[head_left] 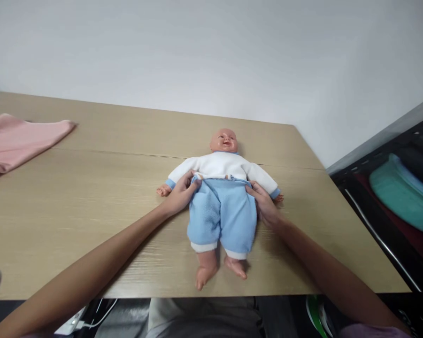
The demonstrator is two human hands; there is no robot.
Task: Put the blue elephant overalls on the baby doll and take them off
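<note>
A baby doll [224,142] lies on its back on the wooden table, its head toward the wall and bare feet toward me. It wears a white top [221,164] with blue cuffs and light blue pants [222,206] with white hems. My left hand [183,191] pinches the waistband at the side of the pants on the left. On the opposite side, my right hand [263,199] grips the waistband between thumb and fingers. The waistband sits just under the hem of the top, where a narrow strip at the waist shows.
A pink cloth [24,138] lies on the left of the table [102,188]. To the right, beyond the table's edge, a dark rack [373,225] holds a teal item [404,192]. A white wall [197,56] rises behind. Below the front edge is a white cable [102,320].
</note>
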